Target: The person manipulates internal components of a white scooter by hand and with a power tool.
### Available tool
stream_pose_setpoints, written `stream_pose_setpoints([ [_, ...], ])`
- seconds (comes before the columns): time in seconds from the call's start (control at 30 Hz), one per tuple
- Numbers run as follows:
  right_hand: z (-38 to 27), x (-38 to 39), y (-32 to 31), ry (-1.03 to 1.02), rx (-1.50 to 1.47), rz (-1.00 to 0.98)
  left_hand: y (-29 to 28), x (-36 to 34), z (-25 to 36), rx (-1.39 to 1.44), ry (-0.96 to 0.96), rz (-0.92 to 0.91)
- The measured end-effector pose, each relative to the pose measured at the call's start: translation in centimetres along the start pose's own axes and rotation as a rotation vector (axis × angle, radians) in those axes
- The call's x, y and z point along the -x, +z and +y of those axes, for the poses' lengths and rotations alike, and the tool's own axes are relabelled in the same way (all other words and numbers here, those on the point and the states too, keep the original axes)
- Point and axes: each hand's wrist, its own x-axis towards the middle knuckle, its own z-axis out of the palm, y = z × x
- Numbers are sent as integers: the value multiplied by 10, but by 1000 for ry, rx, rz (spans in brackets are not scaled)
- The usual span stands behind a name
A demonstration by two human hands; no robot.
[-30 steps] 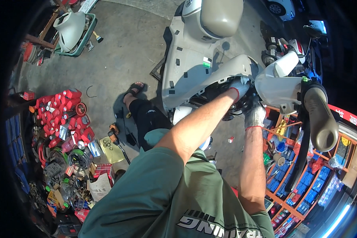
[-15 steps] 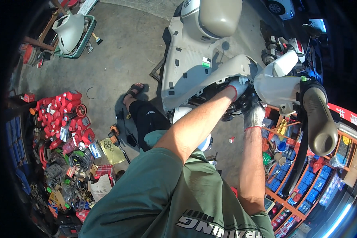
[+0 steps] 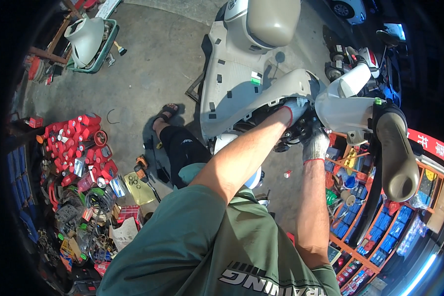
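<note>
two gloved hands, one scooter: on a clock face centred on the view, the scooter (image 3: 222, 106) stands around one o'clock, its front opening with dark parts (image 3: 308, 123) at two. one tan seat (image 3: 274, 22) tops it near twelve, and one handlebar grip (image 3: 400, 172) shows at three, with one pale plastic cover (image 3: 348, 108) between that grip and the hands.

the left hand (image 3: 296, 106), at two o'clock, reaches into the opening beneath the body panel; its fingers are mostly hidden, so i cannot tell how far it is open or what it holds. the right hand (image 3: 315, 144), at three, is up against the dark parts, fingers bent; the tips are hidden, and i cannot tell whether they close on anything.

one green tub (image 3: 114, 42) and one brush (image 3: 120, 48) lie between ten and eleven, one drill (image 3: 141, 168) between eight and nine, and red bottles (image 3: 86, 153), too jumbled to count, at nine.
</note>
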Motion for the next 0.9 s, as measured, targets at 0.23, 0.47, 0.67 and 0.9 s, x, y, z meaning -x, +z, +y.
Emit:
stream_pose_setpoints([
  [0.23,4,-4,2,-72,-37,-28,-6,3,7,-125,-27,-4],
  [0.47,1,-4,-1,-21,-41,-93,-13,12,17,-40,-10,17],
  [0.67,2,-4,0,-1,-23,-30,-7,16,14,162,-39,73],
  [0.9,8,-17,-12,11,-92,-163,-3,9,11,272,-7,145],
])
